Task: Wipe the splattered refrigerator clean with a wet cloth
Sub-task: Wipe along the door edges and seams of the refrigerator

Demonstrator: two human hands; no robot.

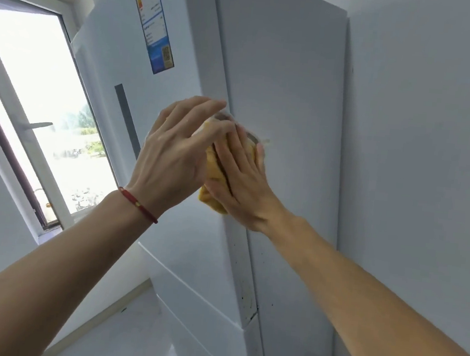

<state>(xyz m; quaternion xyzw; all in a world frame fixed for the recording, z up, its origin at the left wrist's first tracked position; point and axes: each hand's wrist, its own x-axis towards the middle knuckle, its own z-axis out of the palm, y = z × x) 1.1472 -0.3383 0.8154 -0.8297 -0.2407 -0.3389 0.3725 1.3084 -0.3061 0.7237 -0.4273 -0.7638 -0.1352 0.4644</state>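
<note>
Here, left hand (175, 155) hovers, fingers straight and together, overlapping the folded yellow wet cloth (212, 195); right hand (239, 184), fingers flat, presses it on the tall white refrigerator (281, 67) side panel; splatter specks lie below.

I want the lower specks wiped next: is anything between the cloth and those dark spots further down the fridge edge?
Nothing visible. The cloth sits under the right hand on the fridge side; the spots lie below on bare surface, with only the right forearm nearby.

Both arms reach up, left hand (173, 154) and right hand (241, 184) meeting, fingers extended.
</note>
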